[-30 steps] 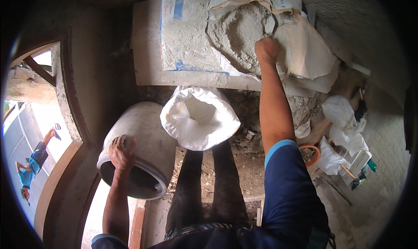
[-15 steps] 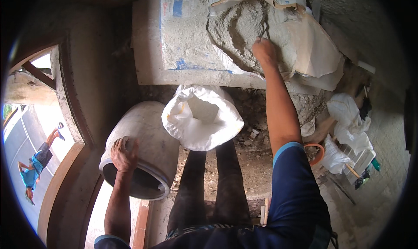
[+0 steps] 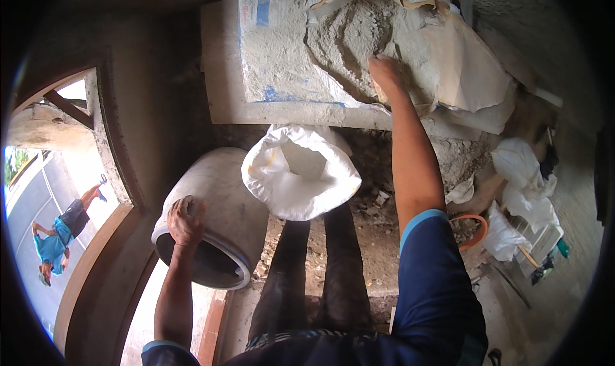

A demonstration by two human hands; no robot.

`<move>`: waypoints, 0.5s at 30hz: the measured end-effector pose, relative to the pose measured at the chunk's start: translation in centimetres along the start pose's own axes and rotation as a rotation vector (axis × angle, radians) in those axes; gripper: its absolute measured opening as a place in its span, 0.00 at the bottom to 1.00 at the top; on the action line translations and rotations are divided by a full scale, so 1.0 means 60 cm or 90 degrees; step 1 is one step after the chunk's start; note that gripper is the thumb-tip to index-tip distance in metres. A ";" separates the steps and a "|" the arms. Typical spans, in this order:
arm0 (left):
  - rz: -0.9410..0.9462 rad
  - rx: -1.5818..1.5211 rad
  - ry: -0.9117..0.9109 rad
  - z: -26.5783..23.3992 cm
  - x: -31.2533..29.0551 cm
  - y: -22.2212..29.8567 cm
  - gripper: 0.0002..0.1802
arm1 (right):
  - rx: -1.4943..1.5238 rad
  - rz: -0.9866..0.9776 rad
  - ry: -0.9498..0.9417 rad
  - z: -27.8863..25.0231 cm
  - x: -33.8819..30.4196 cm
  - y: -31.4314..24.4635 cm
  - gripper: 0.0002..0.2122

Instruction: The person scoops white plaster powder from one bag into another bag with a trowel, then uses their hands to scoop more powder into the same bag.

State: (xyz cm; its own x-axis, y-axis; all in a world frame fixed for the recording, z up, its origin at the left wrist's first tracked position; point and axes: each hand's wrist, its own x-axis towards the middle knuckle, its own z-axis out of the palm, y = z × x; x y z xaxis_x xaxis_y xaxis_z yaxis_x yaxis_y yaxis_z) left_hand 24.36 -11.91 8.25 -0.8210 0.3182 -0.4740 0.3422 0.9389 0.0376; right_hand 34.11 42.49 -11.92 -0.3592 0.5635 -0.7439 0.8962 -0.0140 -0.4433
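My right hand is closed round a short pale wooden handle at the torn opening of a paper cement bag. The handle's working end is hidden, so I cannot tell the tool's exact kind. Grey cement powder lies loose and hollowed out in the bag. My left hand rests with fingers spread on a big grey hollow cylinder, near its open rim. Between the cylinder and my right forearm, in front of my legs, a white woven sack gapes open with its edge rolled outward.
Under the cement bag is a pale board. Rubble covers the ground. An orange bowl and white plastic bags lie at the right. Through the arched opening at the left, a person in blue is outside.
My right hand has drawn slightly back toward me and turned, so the wooden handle now shows. My left hand stays on the cylinder. The view has shifted a little, and the person outside has moved.
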 end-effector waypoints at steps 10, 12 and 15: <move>0.013 0.017 0.012 0.004 -0.002 -0.011 0.21 | 0.235 -0.026 -0.056 -0.036 -0.047 0.054 0.18; 0.017 0.026 0.018 0.005 -0.003 -0.010 0.20 | 0.275 -0.027 -0.060 -0.048 -0.061 0.059 0.18; 0.001 0.030 -0.009 0.000 -0.002 -0.005 0.20 | 0.299 -0.005 -0.067 -0.069 -0.084 0.062 0.18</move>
State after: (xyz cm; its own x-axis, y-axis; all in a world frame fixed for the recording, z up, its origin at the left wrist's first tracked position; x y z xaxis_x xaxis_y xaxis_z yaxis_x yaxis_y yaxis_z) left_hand 24.32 -12.22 8.30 -0.8136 0.3179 -0.4868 0.3654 0.9308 -0.0027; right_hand 40.32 43.02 -7.76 -0.4108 0.4792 -0.7757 0.6874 -0.3961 -0.6087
